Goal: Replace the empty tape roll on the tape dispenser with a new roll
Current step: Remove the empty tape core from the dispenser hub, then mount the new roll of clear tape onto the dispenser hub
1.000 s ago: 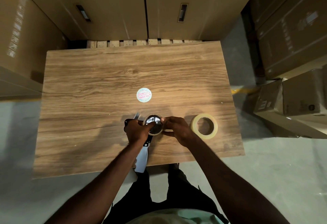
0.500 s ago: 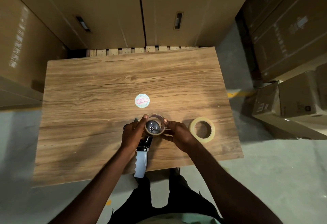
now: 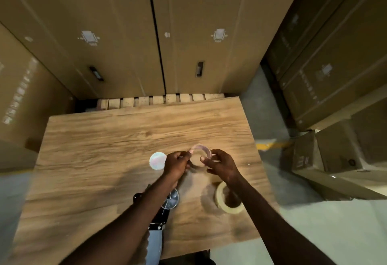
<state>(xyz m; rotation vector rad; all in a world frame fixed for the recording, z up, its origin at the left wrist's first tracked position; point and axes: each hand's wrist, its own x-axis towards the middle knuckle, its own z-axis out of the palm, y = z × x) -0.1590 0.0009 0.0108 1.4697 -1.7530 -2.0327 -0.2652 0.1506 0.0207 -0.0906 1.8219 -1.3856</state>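
Both hands hold the empty tape core, a thin brownish ring, above the middle of the wooden table. My left hand pinches its left edge and my right hand grips its right side. The tape dispenser lies on the table below my left forearm, its bare metal hub facing up and its pale handle hanging over the near edge. The new roll of clear tape lies flat on the table under my right wrist, partly hidden by it.
A round pale sticker sits on the table just left of my left hand. Tall cardboard boxes stand behind the table on a wooden pallet. More boxes are stacked at the right on the concrete floor.
The empty core has come off the dispenser hub and both hands have lifted it up and away from me. The camera has tilted upward, so the table sits lower in view.
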